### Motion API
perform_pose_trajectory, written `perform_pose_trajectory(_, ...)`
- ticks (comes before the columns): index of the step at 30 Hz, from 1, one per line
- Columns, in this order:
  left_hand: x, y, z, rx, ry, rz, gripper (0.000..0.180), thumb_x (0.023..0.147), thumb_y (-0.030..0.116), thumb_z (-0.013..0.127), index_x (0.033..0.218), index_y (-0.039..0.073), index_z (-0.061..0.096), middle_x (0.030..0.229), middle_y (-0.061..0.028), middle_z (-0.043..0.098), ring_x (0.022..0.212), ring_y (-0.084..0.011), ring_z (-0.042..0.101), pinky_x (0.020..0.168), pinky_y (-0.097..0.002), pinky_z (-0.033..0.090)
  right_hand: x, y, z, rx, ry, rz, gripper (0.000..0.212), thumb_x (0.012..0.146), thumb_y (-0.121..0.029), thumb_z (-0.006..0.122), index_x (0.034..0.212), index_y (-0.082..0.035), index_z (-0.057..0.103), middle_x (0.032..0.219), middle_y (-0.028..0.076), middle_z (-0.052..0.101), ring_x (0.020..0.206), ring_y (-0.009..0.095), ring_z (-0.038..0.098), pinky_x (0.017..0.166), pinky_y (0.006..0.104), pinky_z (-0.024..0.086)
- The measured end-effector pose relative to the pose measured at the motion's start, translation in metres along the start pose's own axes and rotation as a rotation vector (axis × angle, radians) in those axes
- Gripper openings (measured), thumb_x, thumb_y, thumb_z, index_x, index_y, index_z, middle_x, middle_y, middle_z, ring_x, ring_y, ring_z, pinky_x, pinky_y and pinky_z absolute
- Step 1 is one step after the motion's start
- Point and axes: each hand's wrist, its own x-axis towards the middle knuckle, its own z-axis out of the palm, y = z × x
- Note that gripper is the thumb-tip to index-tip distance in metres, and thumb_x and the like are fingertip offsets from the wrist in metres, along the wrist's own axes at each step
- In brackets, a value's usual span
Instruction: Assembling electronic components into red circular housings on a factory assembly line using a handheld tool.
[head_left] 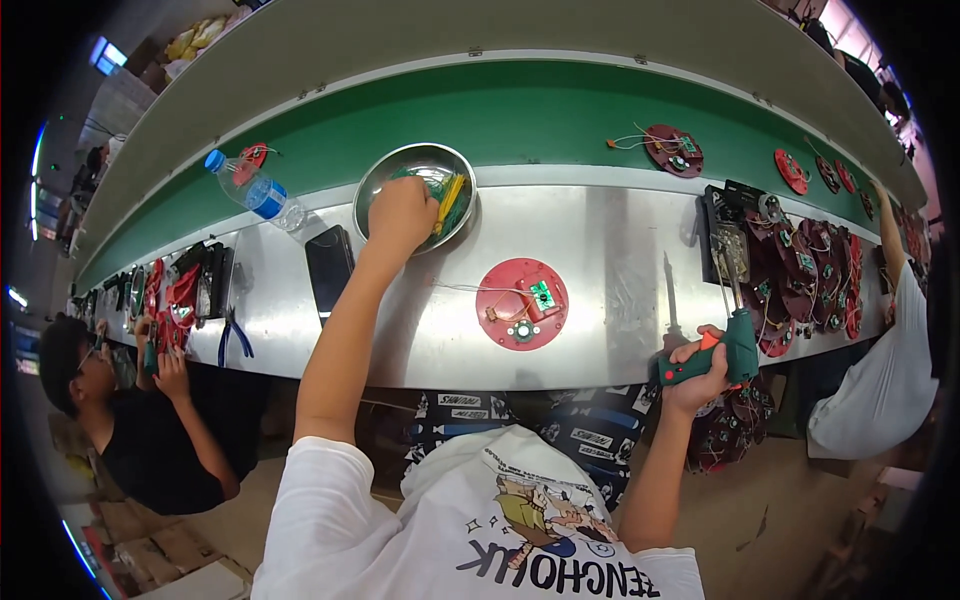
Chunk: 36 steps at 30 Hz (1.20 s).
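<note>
My left hand reaches down into a round steel bowl at the back of the bench, its fingers curled and partly hidden. Inside the bowl lie thin green strands and yellow strips. In my right hand, at the front right, is a green pistol-shaped soldering gun with an orange trigger, its thin metal end pointing up and away. Between my hands a round red disc rests flat on the bench, bearing a small green circuit board, a second round board and loose white wires.
A black phone and a tilted water bottle lie left of the bowl, blue-handled pliers farther left. Stacked dark red discs crowd the right; another disc lies on the green back strip. People sit at both sides.
</note>
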Motion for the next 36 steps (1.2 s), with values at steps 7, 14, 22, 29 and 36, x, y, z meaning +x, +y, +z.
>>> perform_pose_trajectory(7, -0.001, -0.013, 0.001, -0.251, 0.129, 0.023, 0.017, 0.08, 0.013, 0.065, 0.089, -0.001, 0.071, 0.075, -0.0175, 0.069, 0.07, -0.0293, 0.069, 0.069, -0.0365, 0.053, -0.001, -0.001, 0.002, -0.003, -0.001, 0.0, 0.033, 0.099, -0.028, 0.039, 0.102, 0.001, 0.053, 0.057, 0.007, 0.049, 0.05, 0.014, 0.045, 0.05, 0.0283, 0.04)
perform_pose_trajectory(14, -0.005, -0.016, -0.006, -0.379, 0.139, 0.011, 0.014, 0.084, 0.01, 0.064, 0.093, 0.002, 0.072, 0.081, -0.0187, 0.07, 0.075, -0.0325, 0.069, 0.072, -0.0377, 0.053, 0.0, -0.001, -0.002, -0.017, -0.002, 0.011, 0.034, 0.099, -0.029, 0.04, 0.103, 0.002, 0.053, 0.057, 0.007, 0.049, 0.049, 0.014, 0.045, 0.049, 0.0281, 0.04)
perform_pose_trajectory(22, -0.021, -0.002, -0.016, -0.408, 0.397, 0.191, 0.014, 0.088, 0.002, 0.06, 0.097, -0.001, 0.07, 0.087, -0.0169, 0.069, 0.077, -0.0295, 0.068, 0.071, -0.0372, 0.052, 0.002, 0.004, -0.013, -0.018, -0.162, 0.035, 0.034, 0.096, -0.027, 0.046, 0.106, 0.004, 0.052, 0.076, 0.012, 0.057, 0.049, 0.015, 0.049, 0.047, 0.0297, 0.043)
perform_pose_trajectory(29, -0.077, 0.059, -0.026, -0.58, 0.326, 0.161, 0.009, 0.086, 0.004, 0.063, 0.091, 0.0, 0.069, 0.078, -0.015, 0.066, 0.069, -0.025, 0.065, 0.064, -0.0351, 0.051, -0.012, 0.001, -0.018, -0.02, -0.463, 0.134, 0.042, 0.091, -0.027, 0.056, 0.114, 0.008, 0.049, 0.102, 0.02, 0.055, 0.049, 0.016, 0.057, 0.044, 0.0296, 0.046)
perform_pose_trajectory(36, -0.146, 0.094, 0.022, -0.615, 0.296, 0.348, 0.008, 0.076, 0.0, 0.07, 0.083, 0.002, 0.067, 0.073, -0.0091, 0.061, 0.06, -0.0258, 0.06, 0.054, -0.0339, 0.049, -0.044, 0.002, -0.015, -0.319, -0.707, 0.133, 0.048, 0.086, -0.03, 0.069, 0.114, 0.008, 0.059, 0.101, 0.018, 0.063, 0.051, 0.018, 0.058, 0.049, 0.0276, 0.046)
